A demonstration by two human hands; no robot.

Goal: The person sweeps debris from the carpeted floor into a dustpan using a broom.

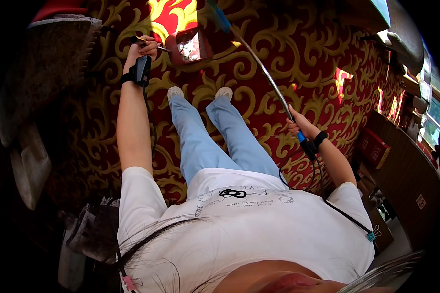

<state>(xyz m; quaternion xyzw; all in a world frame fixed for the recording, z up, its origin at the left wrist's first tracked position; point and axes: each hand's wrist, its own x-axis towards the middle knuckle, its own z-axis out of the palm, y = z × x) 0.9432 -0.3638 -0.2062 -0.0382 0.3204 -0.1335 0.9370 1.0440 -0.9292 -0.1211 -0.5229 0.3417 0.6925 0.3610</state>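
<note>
My left hand (148,47) is closed around the handle of a long-handled dustpan (206,47), whose dark red pan rests on the patterned carpet (308,80). Pale litter (191,47) lies in the sunlit pan. With my right hand (300,124) I grip the long metal handle of a broom (258,64), near its blue end. The handle slants up and left to a blue socket at the top edge, right of the pan; the broom's head is blurred there and partly cut off.
Fabric-covered chairs (55,51) stand along the left. At the right are a brown wooden counter (407,175), a red box (374,147) bearing writing, and more seats (407,44) near a window. A table corner (379,14) juts in at the upper right. Cables hang from both my wrists.
</note>
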